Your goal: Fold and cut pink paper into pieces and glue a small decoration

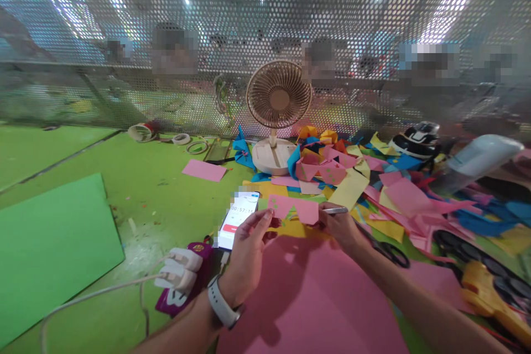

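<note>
A small pink paper piece (306, 210) with green marks and a notch in its lower edge is held up over a large pink sheet (327, 293). My left hand (249, 249), wearing a white wristband (222, 301), pinches the left end of the piece. At its right end my right hand (342, 227) is closed on a slim silver pen-shaped tool (335, 211), its fingers close against the paper. The tool's tip is hidden. A lit phone (235, 229) showing a timer lies just left of my left hand.
A fan (279, 99) stands before a perforated metal screen. Coloured paper scraps (348, 185) cover the right side, with scissors (392, 254) and a yellow glue-gun-like tool (492, 298). White plugs (178, 271) with cables and a green sheet (58, 254) lie left.
</note>
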Demonstrator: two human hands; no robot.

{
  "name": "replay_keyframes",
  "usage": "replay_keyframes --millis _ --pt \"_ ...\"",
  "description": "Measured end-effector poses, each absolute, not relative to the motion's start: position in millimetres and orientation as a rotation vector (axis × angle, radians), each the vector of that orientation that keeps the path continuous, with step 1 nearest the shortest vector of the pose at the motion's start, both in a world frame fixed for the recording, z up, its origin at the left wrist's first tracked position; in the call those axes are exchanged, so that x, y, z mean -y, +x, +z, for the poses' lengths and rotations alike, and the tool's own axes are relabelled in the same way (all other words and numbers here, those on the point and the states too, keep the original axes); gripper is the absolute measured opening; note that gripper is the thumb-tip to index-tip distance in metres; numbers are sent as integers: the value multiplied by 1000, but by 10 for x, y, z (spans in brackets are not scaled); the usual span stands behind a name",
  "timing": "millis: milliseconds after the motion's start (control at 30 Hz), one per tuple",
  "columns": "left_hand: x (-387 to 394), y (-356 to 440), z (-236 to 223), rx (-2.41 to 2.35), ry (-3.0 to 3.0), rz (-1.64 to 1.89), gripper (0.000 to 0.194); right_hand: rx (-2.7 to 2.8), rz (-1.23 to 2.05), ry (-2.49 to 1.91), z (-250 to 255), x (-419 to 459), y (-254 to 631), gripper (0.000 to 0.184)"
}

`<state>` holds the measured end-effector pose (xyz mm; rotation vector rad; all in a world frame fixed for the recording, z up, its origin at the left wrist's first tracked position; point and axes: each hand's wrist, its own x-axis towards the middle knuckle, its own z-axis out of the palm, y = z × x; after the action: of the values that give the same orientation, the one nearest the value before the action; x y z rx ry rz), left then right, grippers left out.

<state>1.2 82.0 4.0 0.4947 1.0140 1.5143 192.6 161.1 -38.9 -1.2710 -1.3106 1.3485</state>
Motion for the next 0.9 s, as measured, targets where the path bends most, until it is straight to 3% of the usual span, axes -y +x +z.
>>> replay_keyframes --millis 267,500,900 --pt "-820 11 29 -993 491 1518 18 1267 1421 -1254 -403 -1647 1933 25" --pt "-824 16 50 -1003 498 1503 18 1165 1482 -1202 -441 -1672 1937 35" --pt "-818 3 -16 -1010 539 1499 16 1211 1395 -1153 -234 -1638 1977 34"
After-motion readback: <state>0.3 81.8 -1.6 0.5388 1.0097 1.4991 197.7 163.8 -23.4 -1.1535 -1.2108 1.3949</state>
